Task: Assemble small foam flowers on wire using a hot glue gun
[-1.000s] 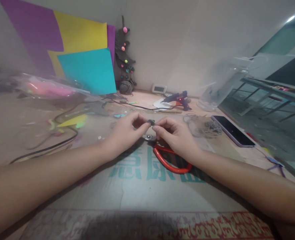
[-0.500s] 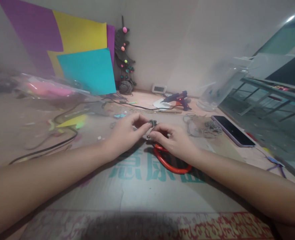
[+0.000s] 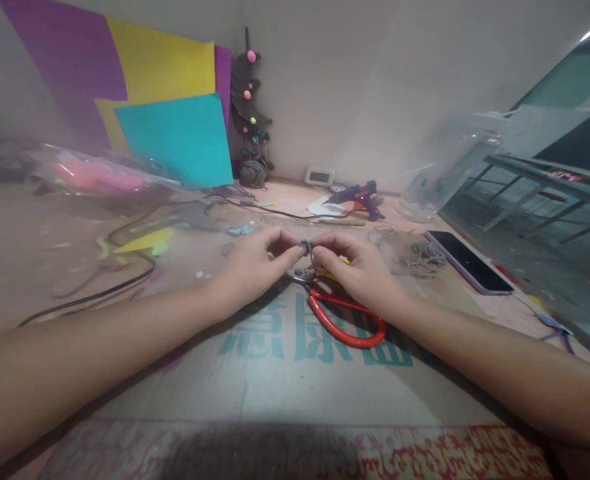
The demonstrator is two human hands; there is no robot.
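My left hand and my right hand meet at the middle of the cardboard sheet. Both pinch a small grey knot of cord between thumb and fingertips. The knot is held just above red-handled scissors, which lie flat under my right hand with the blades pointing left. Something yellow shows beneath my right fingers.
A loose pile of grey cord and a dark phone lie to the right. A blue glue gun rests further back. Coloured paper sheets lean on the wall, with black cables and plastic bags at the left.
My right hand dipped toward the scissors, then rose back to the knot, and its fingers now close on the cord from the right. My left hand has hardly moved.
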